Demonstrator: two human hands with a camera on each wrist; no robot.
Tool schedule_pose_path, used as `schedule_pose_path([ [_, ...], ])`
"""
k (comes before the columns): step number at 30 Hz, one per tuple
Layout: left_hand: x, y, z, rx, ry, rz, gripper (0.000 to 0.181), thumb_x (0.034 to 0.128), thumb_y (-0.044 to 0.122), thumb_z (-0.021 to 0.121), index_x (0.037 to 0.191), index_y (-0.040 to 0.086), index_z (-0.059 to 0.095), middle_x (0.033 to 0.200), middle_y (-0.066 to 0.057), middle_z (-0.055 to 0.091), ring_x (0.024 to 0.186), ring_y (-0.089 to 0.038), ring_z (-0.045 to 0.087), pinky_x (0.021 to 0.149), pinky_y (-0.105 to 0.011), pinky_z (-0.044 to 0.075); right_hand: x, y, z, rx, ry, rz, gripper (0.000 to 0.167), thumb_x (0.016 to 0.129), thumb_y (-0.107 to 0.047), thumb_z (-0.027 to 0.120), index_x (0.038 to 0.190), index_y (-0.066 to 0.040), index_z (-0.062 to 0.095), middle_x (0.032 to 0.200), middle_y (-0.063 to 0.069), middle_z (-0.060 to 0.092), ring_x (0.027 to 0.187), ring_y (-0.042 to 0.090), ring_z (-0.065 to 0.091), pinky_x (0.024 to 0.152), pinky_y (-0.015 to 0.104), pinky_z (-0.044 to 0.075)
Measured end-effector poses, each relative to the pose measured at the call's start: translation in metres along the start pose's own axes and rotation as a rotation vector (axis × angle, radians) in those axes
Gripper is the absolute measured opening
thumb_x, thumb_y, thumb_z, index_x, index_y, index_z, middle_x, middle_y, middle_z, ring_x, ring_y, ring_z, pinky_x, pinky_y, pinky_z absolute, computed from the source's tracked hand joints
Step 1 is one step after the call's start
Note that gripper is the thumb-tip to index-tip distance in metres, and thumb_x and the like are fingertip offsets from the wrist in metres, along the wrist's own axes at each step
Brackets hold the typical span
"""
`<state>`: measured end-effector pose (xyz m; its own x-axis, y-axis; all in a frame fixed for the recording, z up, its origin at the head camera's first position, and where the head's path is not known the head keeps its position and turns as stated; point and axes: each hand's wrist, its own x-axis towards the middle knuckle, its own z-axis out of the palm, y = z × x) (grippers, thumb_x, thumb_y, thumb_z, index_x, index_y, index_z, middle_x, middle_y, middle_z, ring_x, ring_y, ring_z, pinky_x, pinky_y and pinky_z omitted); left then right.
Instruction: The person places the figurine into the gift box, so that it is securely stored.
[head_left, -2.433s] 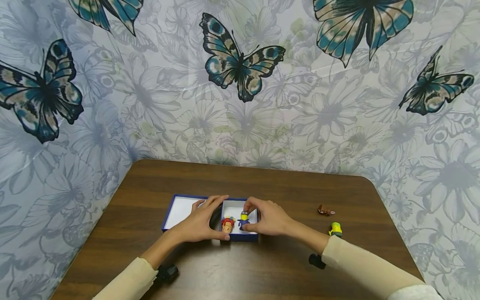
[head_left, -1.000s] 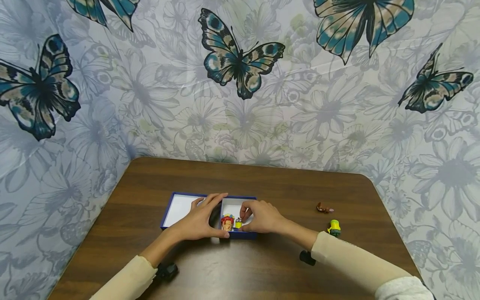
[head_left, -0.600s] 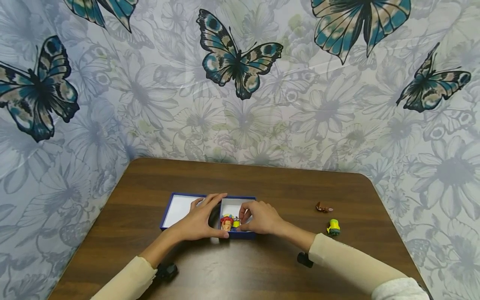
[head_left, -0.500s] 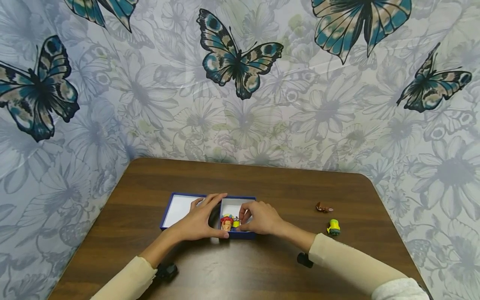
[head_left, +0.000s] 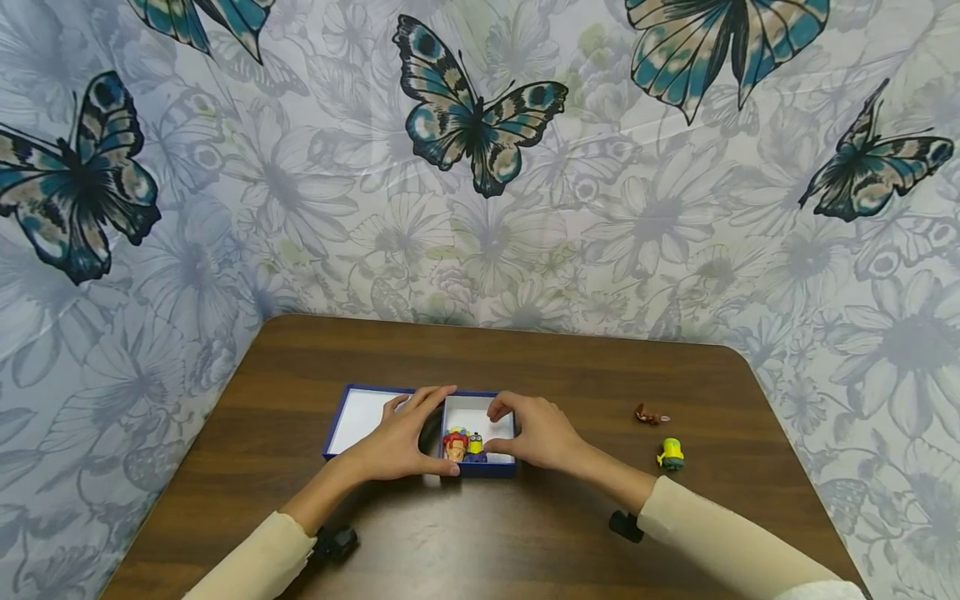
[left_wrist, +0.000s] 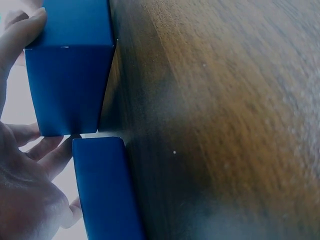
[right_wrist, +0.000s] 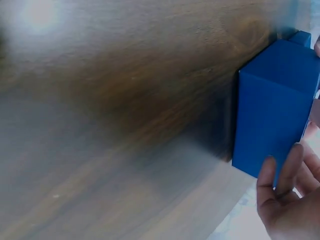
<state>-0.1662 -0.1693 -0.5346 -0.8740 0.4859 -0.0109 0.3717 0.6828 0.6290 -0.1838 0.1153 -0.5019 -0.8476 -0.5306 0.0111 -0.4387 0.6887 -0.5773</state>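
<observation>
My left hand grips the left end of a blue box, thumb at its front wall and fingers reaching to the back. Inside, at the front left, lies a red-topped toy figure with a tan face. Beside it is a yellow and blue minion figure. Over the right part of the box is my right hand, thumb and fingers spread apart with nothing between them; the thumb tip is close to the minion. In the right wrist view, two fingertips of it are at the box's end wall.
A blue-edged, white-lined lid lies left of the box, partly behind my left hand. Right of my right hand, a yellow and green toy figure and a small brown toy rest on the wooden table. A butterfly-print cloth hangs behind.
My right hand has set the minion down left beside the red-topped figure in the box and let go, its fingers spreading and drawing back right. My left hand stays put.
</observation>
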Motion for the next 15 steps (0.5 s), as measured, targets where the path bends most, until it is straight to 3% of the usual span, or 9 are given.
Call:
schedule_pose_path([
  [5, 0.0, 0.0, -0.001, 0.001, -0.004, -0.002, 0.122, 0.0761, 0.073, 0.086, 0.172, 0.027, 0.026, 0.171, -0.008, 0.039, 0.152, -0.035, 0.051, 0.125, -0.076, 0.012, -0.012, 0.005, -0.011, 0.048, 0.08, 0.015, 0.048, 0.087, -0.037, 0.091, 0.127, -0.02, 0.071, 0.113, 0.002, 0.077, 0.063, 0.007, 0.052, 0.059, 0.024, 0.043],
  [9, 0.001, 0.0, -0.001, 0.004, -0.001, -0.002, 0.122, 0.0761, 0.073, 0.086, 0.172, 0.027, 0.026, 0.171, -0.008, 0.039, 0.152, -0.035, 0.051, 0.125, -0.076, 0.012, -0.02, 0.013, -0.018, 0.076, 0.153, 0.023, 0.054, 0.087, -0.035, 0.092, 0.134, -0.021, 0.067, 0.131, 0.001, 0.073, 0.065, 0.006, 0.051, 0.06, 0.023, 0.045],
  [15, 0.001, 0.0, -0.001, 0.002, -0.001, 0.003, 0.122, 0.0762, 0.071, 0.088, 0.172, 0.026, 0.027, 0.17, -0.007, 0.039, 0.152, -0.034, 0.051, 0.125, -0.075, 0.013, -0.034, 0.033, -0.025, 0.11, 0.191, 0.086, 0.058, 0.087, -0.036, 0.092, 0.136, -0.019, 0.067, 0.134, 0.001, 0.072, 0.067, 0.008, 0.051, 0.061, 0.023, 0.046],
])
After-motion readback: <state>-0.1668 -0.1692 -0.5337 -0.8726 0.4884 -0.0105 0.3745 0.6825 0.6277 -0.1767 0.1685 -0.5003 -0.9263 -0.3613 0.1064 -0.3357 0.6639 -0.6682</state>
